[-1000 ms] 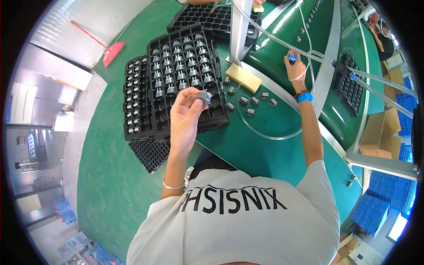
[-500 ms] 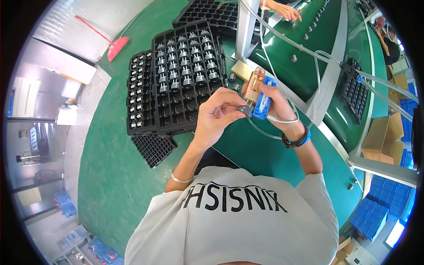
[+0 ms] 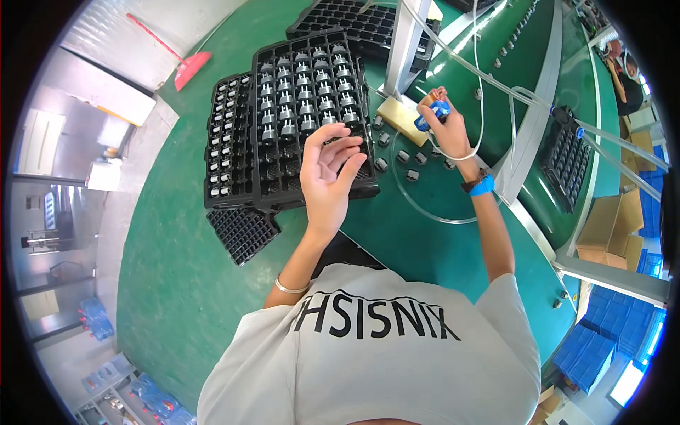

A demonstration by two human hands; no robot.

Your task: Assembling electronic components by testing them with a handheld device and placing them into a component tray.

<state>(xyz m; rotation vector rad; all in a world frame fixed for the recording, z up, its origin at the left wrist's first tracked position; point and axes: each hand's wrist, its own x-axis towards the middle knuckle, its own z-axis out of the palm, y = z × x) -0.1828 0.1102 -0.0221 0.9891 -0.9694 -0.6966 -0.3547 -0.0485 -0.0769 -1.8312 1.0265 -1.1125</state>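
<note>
My left hand [image 3: 327, 188] hovers at the near right part of a black compartment tray [image 3: 268, 173], its fingers curled but apart, with nothing visible in them. Upright grey plug parts with metal pins [image 3: 286, 113] fill several rows of that tray; the near rows have bare pockets. Farther right, my right hand [image 3: 453, 138] is wrapped round a blue hand tool [image 3: 439, 111] with an amber see-through end. A clear hose [image 3: 433, 218] loops across the green table below it. Between the hands lie several loose grey plug parts [image 3: 412, 176] beside a pale yellow block [image 3: 402, 120].
Another filled black tray [image 3: 225, 152] stands at the left, with a smaller tray [image 3: 242, 232] nearer me. More black trays [image 3: 312, 27] lie at the back. A white metal post [image 3: 402, 53] rises beside a green conveyor [image 3: 528, 42]. Cardboard boxes [image 3: 602, 227] and blue crates [image 3: 588, 354] stand right.
My hands have parted: the left moved left to the tray and released the grey plug part; the right lifted the tool away and back. Another person's hand has left the top.
</note>
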